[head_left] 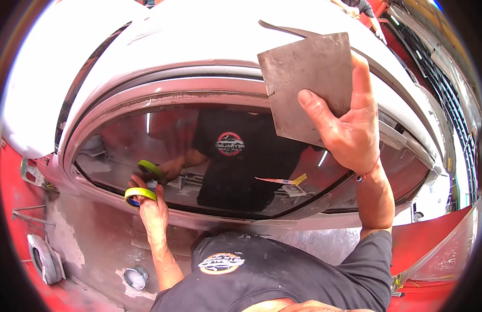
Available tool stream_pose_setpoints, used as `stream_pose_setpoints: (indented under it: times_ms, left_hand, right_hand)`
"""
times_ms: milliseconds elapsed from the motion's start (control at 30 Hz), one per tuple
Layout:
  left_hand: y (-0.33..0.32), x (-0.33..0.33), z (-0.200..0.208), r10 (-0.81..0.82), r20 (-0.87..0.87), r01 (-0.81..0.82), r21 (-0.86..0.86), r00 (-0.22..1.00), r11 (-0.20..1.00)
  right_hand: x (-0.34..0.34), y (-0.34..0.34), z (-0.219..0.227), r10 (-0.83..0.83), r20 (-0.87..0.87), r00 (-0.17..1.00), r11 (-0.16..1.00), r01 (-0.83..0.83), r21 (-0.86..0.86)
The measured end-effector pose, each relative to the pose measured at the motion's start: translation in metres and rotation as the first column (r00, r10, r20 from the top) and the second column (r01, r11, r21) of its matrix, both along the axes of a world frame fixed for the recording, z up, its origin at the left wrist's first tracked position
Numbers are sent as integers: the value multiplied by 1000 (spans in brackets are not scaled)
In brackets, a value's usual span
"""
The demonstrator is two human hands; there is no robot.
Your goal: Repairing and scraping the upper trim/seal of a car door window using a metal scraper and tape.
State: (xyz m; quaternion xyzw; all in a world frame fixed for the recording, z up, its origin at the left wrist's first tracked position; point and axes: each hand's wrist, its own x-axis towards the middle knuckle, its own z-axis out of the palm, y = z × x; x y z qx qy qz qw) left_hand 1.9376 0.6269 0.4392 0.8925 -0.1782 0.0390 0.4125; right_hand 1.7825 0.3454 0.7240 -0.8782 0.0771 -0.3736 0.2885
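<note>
My left hand [153, 212] is closed on a roll of yellow-green masking tape [140, 192], with fingers through and around its ring. It is just in front of the lower left part of a dark car side window [173, 138], which mirrors the tape and my dark shirt. Raised at the upper right, my right hand [347, 127] grips a flat, stiff-looking grey sheet [306, 78], thumb on the near face and the other fingers mostly hidden behind. The sheet covers part of the window's upper frame and the roof edge; whether it touches the car, I cannot tell.
The white car roof [199, 36] fills the far side, with a dull pinkish frame [147, 93] around the window. Behind the sheet runs a dark strip [282, 27]. Another person's arm [375, 26] shows at the far right. On the floor stands a small round container [136, 278].
</note>
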Motion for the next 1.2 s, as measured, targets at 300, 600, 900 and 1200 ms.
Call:
stream_pose_setpoints:
  times_ms: [300,600,900,1200]
  left_hand:
    - [-2,-1,5,3,-27,-3,-5,1000,1000]
    - [0,1,2,-5,-11,5,10,1000,1000]
    - [-2,0,5,-32,-2,32,48,999,998]
    - [1,1,1,-32,30,30,56,999,998]
  right_hand:
    - [1,-1,1,-43,-21,999,997,42,-69]
    - [4,3,1,-32,-8,999,999,32,-23]
    - [8,4,4,-10,-9,1000,997,9,-71]
    - [14,11,8,-25,-67,997,999,22,-44]
